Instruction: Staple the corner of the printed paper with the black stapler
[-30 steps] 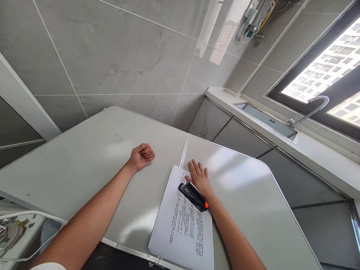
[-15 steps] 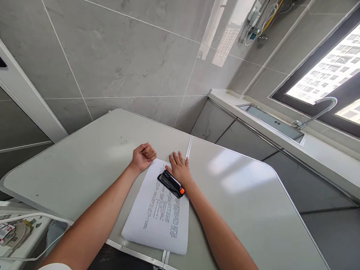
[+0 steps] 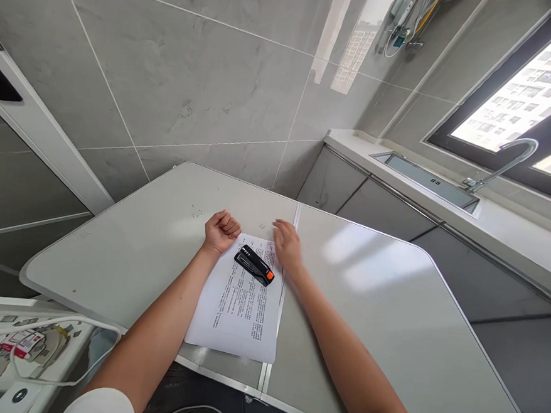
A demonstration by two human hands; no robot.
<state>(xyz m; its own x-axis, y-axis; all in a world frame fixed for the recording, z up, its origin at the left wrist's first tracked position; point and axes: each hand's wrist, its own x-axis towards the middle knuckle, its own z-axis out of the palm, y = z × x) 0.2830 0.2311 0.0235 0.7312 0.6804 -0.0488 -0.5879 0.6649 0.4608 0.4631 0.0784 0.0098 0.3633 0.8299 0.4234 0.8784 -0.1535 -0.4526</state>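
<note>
Sheets of printed paper [image 3: 230,320] lie lengthwise on the grey-white table [image 3: 370,339], close to its near edge. A black stapler with an orange end [image 3: 255,265] rests slantwise on the upper part of the paper. My left hand [image 3: 221,231] is closed in a fist beside the paper's far left corner; its inside is hidden, so I cannot see whether it holds anything. By the far right corner is my right hand [image 3: 288,244], its fingers loosely bent and partly spread, with nothing in them. Neither hand touches the stapler.
A white rack or cart [image 3: 59,336] with a cable and small packets stands at the lower left. A tiled wall [image 3: 209,76] rises behind the table. To the right runs a counter with a sink [image 3: 428,179] and a tap [image 3: 505,163], under a window.
The paper, with the stapler on it, has shifted left and slightly away from me. My right hand has gone from flat and spread to loosely bent. The left fist stays closed.
</note>
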